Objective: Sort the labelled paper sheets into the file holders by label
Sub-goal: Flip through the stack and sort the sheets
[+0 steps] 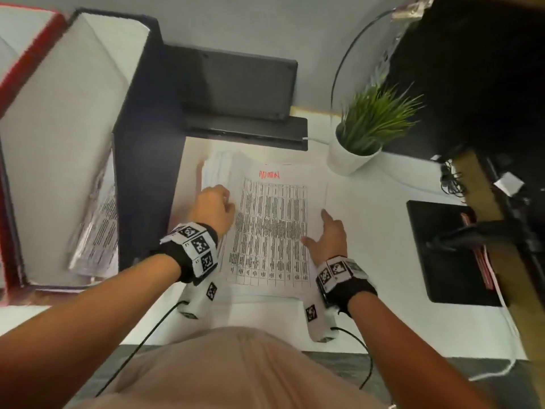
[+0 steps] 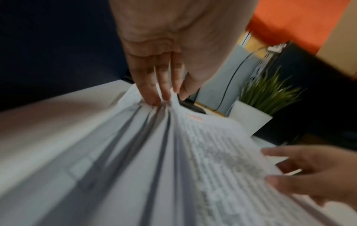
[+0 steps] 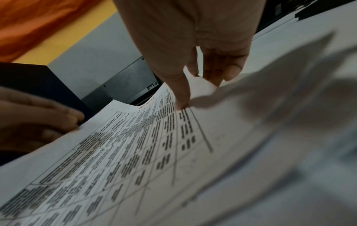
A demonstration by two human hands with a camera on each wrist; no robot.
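White and lit from above, the desk (image 1: 368, 202) carries a stack of paper sheets (image 1: 274, 231) lying straight in front of the person. The top sheet is a printed table with a red handwritten label (image 1: 269, 174) at its far edge; it seems to read "ADMIN", though the letters are small and soft.

The left hand (image 1: 213, 209) sits at the stack's far left corner, where the sheets are lifted and fanned. The left wrist view shows its fingers (image 2: 154, 85) curled down and pinching the raised edges of several sheets against the thumb. The right hand (image 1: 327, 234) lies on the right margin of the top sheet. In the right wrist view its forefinger presses on the printed table while the other fingers (image 3: 216, 71) are loosely bent at the paper's right edge; whether they grasp that edge or only touch it I cannot tell.

Two file holders stand to the left: a dark one (image 1: 141, 143) just beside the stack, with printed sheets already leaning inside it, and a red one (image 1: 32, 54) cut off by the frame's left edge. No label on either holder can be made out.

Only the head view shows the holders' insides, the potted plant (image 1: 368, 128), the black device (image 1: 239, 84) against the wall and the black pad (image 1: 436, 246) at the right. Both wrist views are blurred and dim.
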